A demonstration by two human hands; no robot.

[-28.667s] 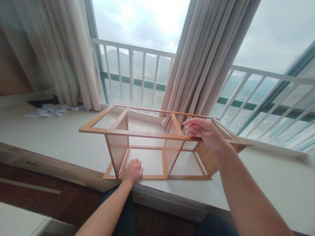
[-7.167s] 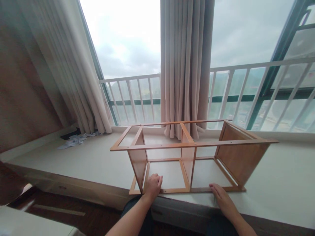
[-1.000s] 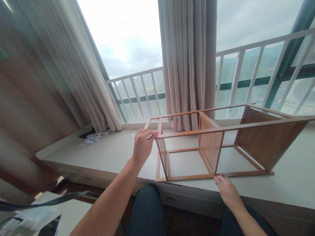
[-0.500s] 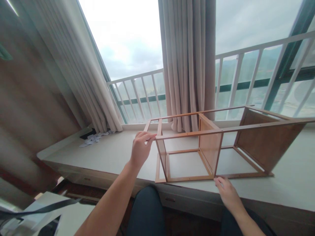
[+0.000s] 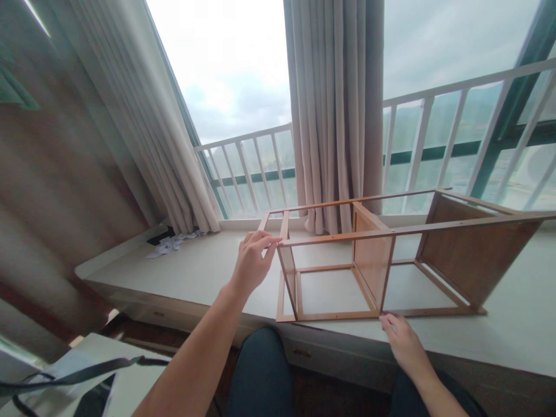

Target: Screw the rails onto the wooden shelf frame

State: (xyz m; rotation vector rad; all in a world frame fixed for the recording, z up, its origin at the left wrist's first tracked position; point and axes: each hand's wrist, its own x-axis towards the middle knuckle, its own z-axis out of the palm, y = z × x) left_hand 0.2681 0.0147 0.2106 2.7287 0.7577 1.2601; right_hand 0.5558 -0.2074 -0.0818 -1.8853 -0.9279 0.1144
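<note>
A brown wooden shelf rack [image 5: 369, 234] lies on its side, with flat panels between long rails. At the near left end of its upper rail, the thumb and forefinger of my left hand [image 5: 254, 258] are pinched together on the wood. My right hand [image 5: 403, 341] is lower down, at the front bottom rail [image 5: 339, 316], where the middle panel [image 5: 373, 255] meets it. Its fingers are curled closed with the tips against the rail; anything small inside them is hidden.
The rack rests on a pale window ledge [image 5: 230, 266] with drawers below. Scraps of white paper [image 5: 171, 243] lie at its left end. Curtains [image 5: 332, 116] hang behind, before windows with white railings [image 5: 249, 165]. A white surface with a dark strap [image 5: 87, 370] stands lower left.
The view has shifted slightly, so everything appears a little further right. Both hands keep their places at the rack, which has not visibly moved on the ledge.
</note>
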